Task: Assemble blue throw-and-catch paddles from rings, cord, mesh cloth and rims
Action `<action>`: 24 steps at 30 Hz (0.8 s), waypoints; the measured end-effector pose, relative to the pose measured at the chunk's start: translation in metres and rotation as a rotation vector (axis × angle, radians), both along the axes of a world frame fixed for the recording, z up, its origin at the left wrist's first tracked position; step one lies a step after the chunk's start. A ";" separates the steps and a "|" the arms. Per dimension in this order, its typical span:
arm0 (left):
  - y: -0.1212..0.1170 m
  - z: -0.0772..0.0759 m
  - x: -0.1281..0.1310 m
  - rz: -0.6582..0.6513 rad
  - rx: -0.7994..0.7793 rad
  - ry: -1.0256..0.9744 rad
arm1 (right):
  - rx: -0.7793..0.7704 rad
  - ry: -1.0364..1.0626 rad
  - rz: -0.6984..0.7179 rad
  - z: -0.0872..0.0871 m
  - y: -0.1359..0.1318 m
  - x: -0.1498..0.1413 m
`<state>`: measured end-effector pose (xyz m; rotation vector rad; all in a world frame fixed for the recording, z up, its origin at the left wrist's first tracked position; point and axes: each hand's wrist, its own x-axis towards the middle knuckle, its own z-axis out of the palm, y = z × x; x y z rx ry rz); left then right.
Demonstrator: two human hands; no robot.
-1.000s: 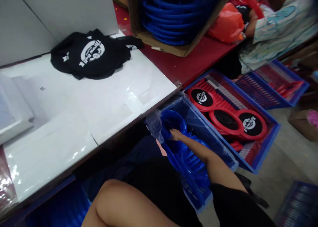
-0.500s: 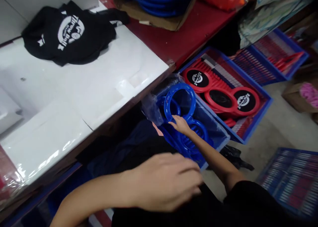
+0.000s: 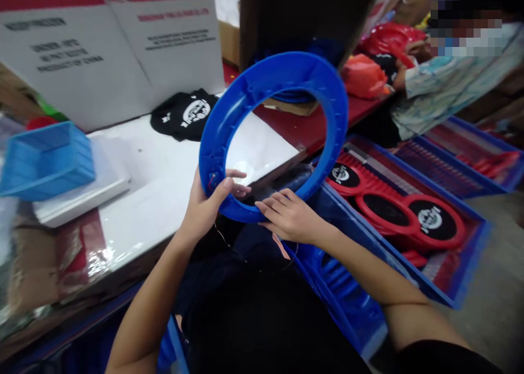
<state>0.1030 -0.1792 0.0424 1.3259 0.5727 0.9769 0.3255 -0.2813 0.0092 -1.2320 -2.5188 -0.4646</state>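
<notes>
A large blue plastic ring (image 3: 278, 71) is held up tilted in front of me, showing molded ribs and pegs on its face. My left hand (image 3: 207, 202) grips its lower left rim, thumb in front, with fingers reaching into the opening. Fingers of my right hand (image 3: 289, 215) are closed over the bottom rim. A thin wire (image 3: 223, 235) hangs below the ring near my left hand. To my right, more blue ring parts (image 3: 347, 286) lie in a crate.
On the white-topped table (image 3: 147, 172) lie black printed fabric (image 3: 180, 114) and a light-blue basket (image 3: 49, 158). White cartons (image 3: 123, 52) stand behind. Red rings with black printed fabric (image 3: 388, 210) fill a blue crate at right. A co-worker (image 3: 450, 84) sits beyond.
The blue ring has been lifted out of the crate by my right hand and raised over the table edge. My left hand has come to its rim. The view has tilted upward.
</notes>
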 end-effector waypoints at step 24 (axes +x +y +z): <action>0.046 -0.001 -0.154 0.077 1.178 1.223 | -0.578 -0.193 0.494 0.014 0.187 -0.017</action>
